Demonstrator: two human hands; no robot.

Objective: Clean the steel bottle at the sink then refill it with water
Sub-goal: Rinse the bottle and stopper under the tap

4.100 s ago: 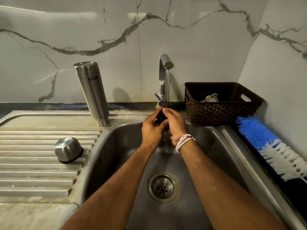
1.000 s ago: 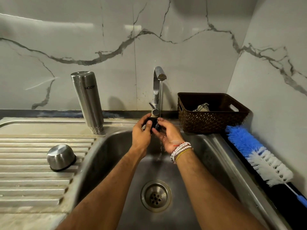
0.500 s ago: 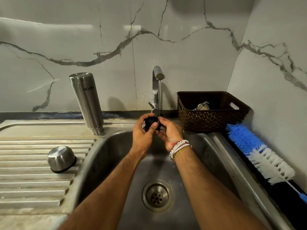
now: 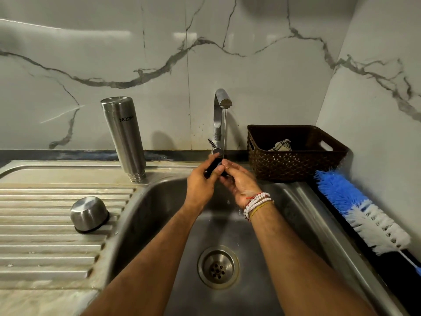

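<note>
The steel bottle [image 4: 124,135] stands upside down on the back ledge, left of the tap [image 4: 220,115]. Its steel cap [image 4: 89,214] lies mouth-down on the ribbed drainboard. A thin stream of water runs from the tap onto a small black part [image 4: 213,167], mostly hidden between my hands. My left hand [image 4: 201,183] grips this black part from the left, thumb on top. My right hand [image 4: 239,181] has its palm up under the stream, and its fingertips touch the black part from the right.
The steel sink basin [image 4: 296,201] has a round drain [image 4: 218,266] at its middle. A brown woven basket [image 4: 296,153] with a cloth inside stands right of the tap. A blue and white bottle brush [image 4: 357,208] lies along the right counter. Marble walls close in behind and to the right.
Both hands have stayed under the running tap, working the small black part. My right hand has turned palm up since four seconds ago. Bottle and cap have not moved.
</note>
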